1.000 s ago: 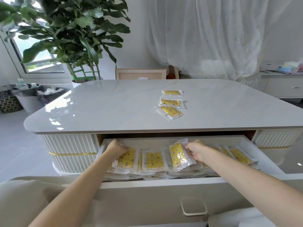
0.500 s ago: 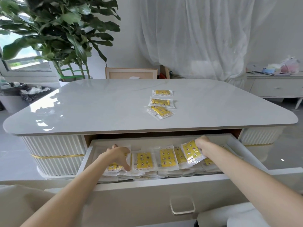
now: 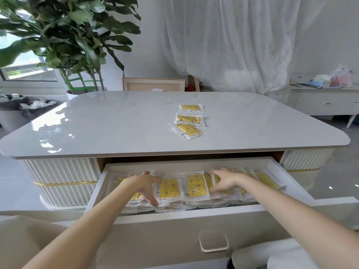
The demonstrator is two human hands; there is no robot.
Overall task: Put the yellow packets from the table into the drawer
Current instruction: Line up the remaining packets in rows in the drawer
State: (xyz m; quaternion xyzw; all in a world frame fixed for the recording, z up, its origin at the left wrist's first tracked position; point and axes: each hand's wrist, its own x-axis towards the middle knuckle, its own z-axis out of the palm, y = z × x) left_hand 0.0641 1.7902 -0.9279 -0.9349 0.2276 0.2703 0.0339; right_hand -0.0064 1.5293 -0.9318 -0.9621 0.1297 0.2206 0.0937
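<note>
Fingers (image 3: 155, 179) of the left hand (image 3: 144, 186) are spread wide and nearly straight, palm down, over the left end of the row of yellow star-printed packets in clear wrappers (image 3: 196, 185) inside the open white drawer (image 3: 287, 177). They hold nothing, and I cannot tell whether they press on the packet beneath. The right hand (image 3: 229, 181) is splayed the same way, its fingers (image 3: 218, 170) blurred, lying open over packets just right of the middle and gripping none.

That row runs left to right across the drawer. Each packet lies flat with its long axis front to back, edges overlapping, on top of further layers of packets.

Up on the glossy pale grey surface (image 3: 116, 123), right of centre, three loose yellow packets (image 3: 189, 119) lie in a short column leading away from the drawer. The far two lie with their long axes left to right. The nearest is turned on a slant, its left end farther back and its right end nearer the front edge.

A large green potted plant (image 3: 77, 45) stands beyond the far left corner, and a white sheer curtain (image 3: 242, 45) hangs behind.
</note>
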